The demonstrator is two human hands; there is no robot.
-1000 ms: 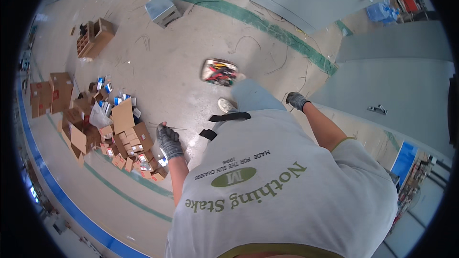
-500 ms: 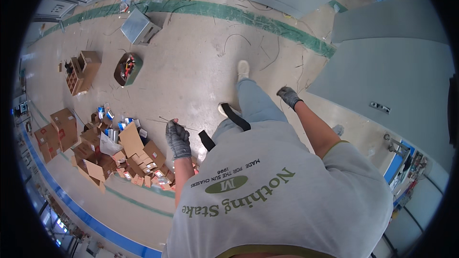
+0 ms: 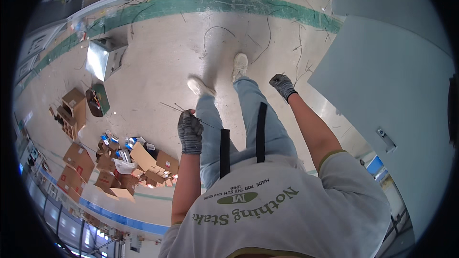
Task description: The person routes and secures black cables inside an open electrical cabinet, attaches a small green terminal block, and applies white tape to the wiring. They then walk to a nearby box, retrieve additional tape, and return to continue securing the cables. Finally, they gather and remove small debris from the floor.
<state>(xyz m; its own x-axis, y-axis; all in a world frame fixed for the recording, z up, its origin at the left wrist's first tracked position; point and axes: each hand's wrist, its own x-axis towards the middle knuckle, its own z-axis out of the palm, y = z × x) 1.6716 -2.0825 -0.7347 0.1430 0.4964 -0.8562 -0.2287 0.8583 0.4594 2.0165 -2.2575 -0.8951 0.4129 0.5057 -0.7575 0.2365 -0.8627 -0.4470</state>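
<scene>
My left hand point(image 3: 190, 126), in a grey knit glove, is closed around a few thin dark cable ties point(image 3: 168, 106). Their thin ends stick out on both sides of the fist, and one carries a small head. Out to the right, my right hand point(image 3: 282, 85) wears the same kind of glove. Its fingers are curled in, so whatever may be inside is hidden. Both hands hang apart at the sides of my legs, above the floor. Two black straps point(image 3: 260, 131) dangle from my front between them.
A grey cabinet panel point(image 3: 368, 81) with a handle stands close on my right. At left are a metal box point(image 3: 101, 59), a green bin point(image 3: 98, 100), an open carton point(image 3: 74, 107) and a heap of cardboard boxes point(image 3: 143, 157). Loose wires point(image 3: 300, 50) litter the floor ahead.
I have stepped forward, and my left foot has swung ahead into fuller view. The boxes and bin have shifted left and the floor wires nearer. Both hands stay closed.
</scene>
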